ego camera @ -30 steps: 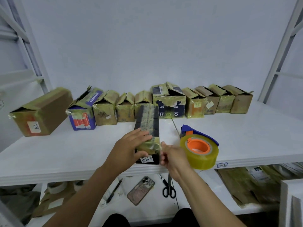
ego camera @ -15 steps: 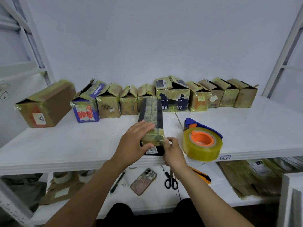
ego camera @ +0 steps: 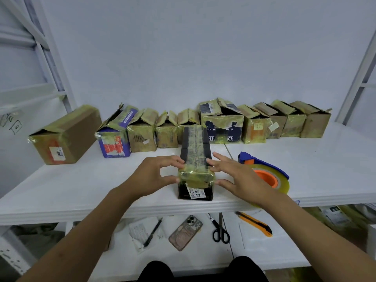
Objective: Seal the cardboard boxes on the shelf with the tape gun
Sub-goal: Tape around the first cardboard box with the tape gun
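Boxes under inspection: I am viewing the shelf (ego camera: pixel 81 184) from the head camera. A dark box (ego camera: pixel 196 159) is standing at the near edge of it, at the centre, with its long side running away from me. Yellowish tape is running along its top and wrapping over its near end, and a white label is showing on the near face.

The left hand (ego camera: pixel 154 176) is gripping the box's near left corner. Its curled fingers are touching the top edge and its thumb is pressing the side. The right hand (ego camera: pixel 238 178) is lying against the right side with its fingers spread and nearly straight. Its fingertips are touching the top edge and its thumb tip is touching the near right corner, so it is closing round nothing.

The tape gun (ego camera: pixel 274 180) is lying on the shelf just right of the box. Nobody is holding it, and the right hand is partly hiding it.

A row of cardboard boxes (ego camera: pixel 222 127) is standing along the far side, most with flaps raised. A big brown box (ego camera: pixel 67 135) is lying at the far left, apart from the row.

On the lower shelf (ego camera: pixel 264 251) a pen (ego camera: pixel 152 233), a phone (ego camera: pixel 185 233), scissors (ego camera: pixel 220 231) and a knife (ego camera: pixel 256 223) are lying left to right.
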